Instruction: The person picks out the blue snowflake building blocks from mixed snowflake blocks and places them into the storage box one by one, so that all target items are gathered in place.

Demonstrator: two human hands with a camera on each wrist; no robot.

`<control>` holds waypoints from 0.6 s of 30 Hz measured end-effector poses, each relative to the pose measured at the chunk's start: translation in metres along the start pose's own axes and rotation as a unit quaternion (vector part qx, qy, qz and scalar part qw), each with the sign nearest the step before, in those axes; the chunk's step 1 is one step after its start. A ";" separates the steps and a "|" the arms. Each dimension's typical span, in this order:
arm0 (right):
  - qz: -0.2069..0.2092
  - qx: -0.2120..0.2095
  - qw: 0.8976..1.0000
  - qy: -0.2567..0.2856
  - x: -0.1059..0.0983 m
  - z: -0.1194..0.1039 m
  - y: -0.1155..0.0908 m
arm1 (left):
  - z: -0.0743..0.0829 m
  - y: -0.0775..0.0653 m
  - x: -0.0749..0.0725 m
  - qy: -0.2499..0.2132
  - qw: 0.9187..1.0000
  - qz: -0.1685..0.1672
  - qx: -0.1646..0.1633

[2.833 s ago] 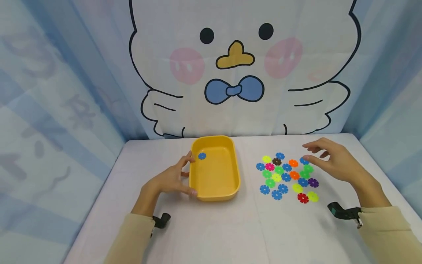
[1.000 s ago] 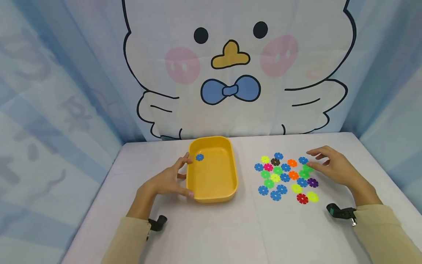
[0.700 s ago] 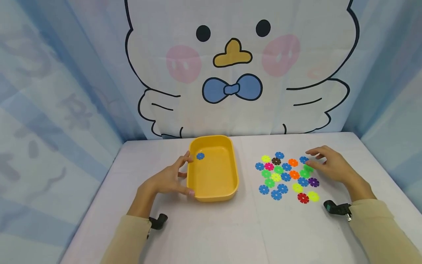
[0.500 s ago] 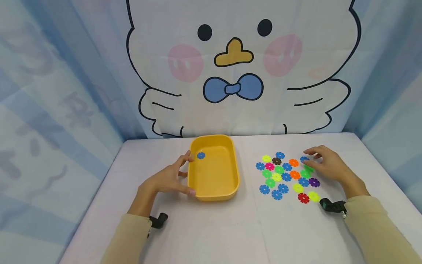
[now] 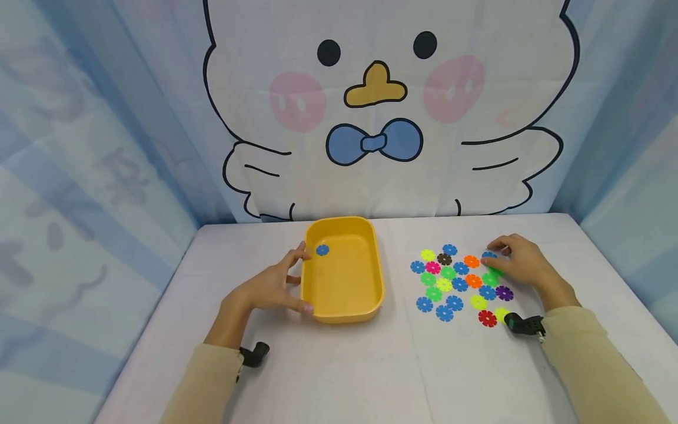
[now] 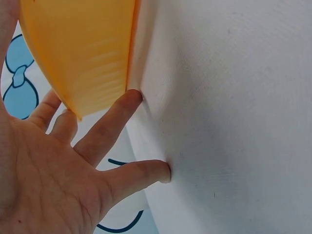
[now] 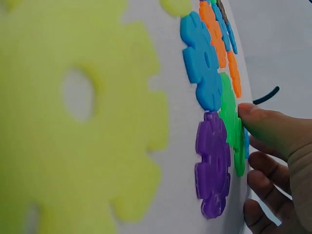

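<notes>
Right hand (image 5: 521, 259) leftward at discs' edge (image 5: 503, 292)

Yellow tray (image 5: 344, 280), many-coloured discs (image 5: 444, 312)

On my feed I am seeing the tray glowing plain yellow, with one blue disc (image 5: 322, 250) inside it. To the tray's right, the discs are mixing blue, green, orange and yellow, with pink, brown, red and purple appearing once each. Under the tray, the tablecloth (image 5: 360, 377) is looking whitish. Behind it, the backdrop (image 5: 371, 17) is carrying pink cheeks (image 5: 298, 101), a yellow beak (image 5: 376, 94) and a blue bow tie (image 5: 374, 142). Flanking the tray, two sleeves (image 5: 206, 383) are showing beige.
</notes>
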State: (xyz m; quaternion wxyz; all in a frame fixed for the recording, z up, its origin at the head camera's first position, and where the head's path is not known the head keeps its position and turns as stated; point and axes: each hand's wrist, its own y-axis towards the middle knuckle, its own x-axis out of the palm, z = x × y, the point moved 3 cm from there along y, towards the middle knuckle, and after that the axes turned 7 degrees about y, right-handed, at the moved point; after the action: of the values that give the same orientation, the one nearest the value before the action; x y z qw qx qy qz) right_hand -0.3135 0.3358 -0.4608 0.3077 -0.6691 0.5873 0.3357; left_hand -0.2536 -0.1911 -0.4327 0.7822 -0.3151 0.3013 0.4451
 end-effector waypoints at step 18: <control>-0.012 0.037 0.999 0.021 -0.001 0.000 0.005 | -0.001 -0.001 -0.001 -0.005 1.000 0.000 0.004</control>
State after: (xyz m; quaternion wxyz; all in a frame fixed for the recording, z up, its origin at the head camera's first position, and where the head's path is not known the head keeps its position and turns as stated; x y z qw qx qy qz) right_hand -0.3185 0.3358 -0.4603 0.3239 -0.6708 0.5980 0.2959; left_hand -0.2528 -0.1927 -0.4326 0.7850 -0.3099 0.2987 0.4456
